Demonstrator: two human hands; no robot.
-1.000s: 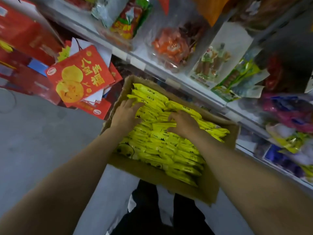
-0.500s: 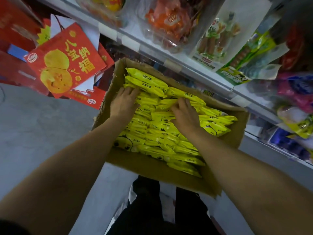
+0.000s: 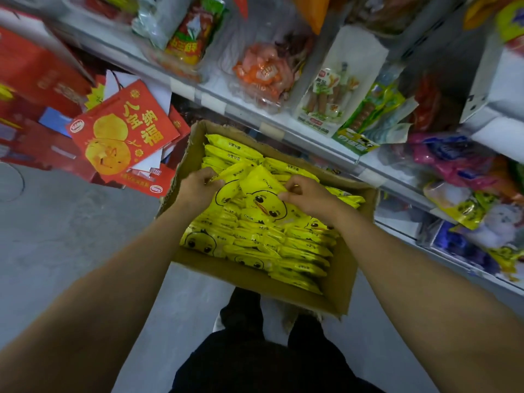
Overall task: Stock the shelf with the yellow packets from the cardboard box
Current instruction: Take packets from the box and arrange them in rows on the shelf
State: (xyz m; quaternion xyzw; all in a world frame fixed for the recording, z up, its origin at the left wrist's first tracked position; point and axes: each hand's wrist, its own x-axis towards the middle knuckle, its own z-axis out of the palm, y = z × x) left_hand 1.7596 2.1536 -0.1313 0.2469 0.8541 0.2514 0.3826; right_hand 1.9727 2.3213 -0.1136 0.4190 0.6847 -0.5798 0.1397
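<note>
1. Two bare forearms reach down from the bottom corners toward an open cardboard box (image 3: pixel 255 282) that stands on a grey floor (image 3: pixel 56 236), just in front of white shelving (image 3: pixel 283 120) loaded with bagged snacks.
2. Several red cartons (image 3: pixel 122 131) printed with yellow circles and Chinese characters lean in a loose heap to the left of the box, under the shelf edge.
3. Yellow packets (image 3: pixel 283 245) fill the box in tight rows standing on edge; some show a cartoon duck face.
4. Left hand (image 3: pixel 197 191) is closed around the upper edges of a small bunch of packets near the box's left wall, fingers curled over them.
5. Right hand (image 3: pixel 307 195) pinches the opposite side of the same raised bunch (image 3: pixel 255 191), thumb and fingertips pressed together on the wrapper.
6. That bunch sits between the two hands, lifted above the packed rows and tilted, with a duck face turned toward the camera.
7. Dark trousers and part of a light shoe (image 3: pixel 218 321) show below the box's near wall.
8. Shelf goods at the top and right edges are blurred and cut off by the frame; the small print on the packets cannot be read, and the number of packets in the held bunch cannot be told.
</note>
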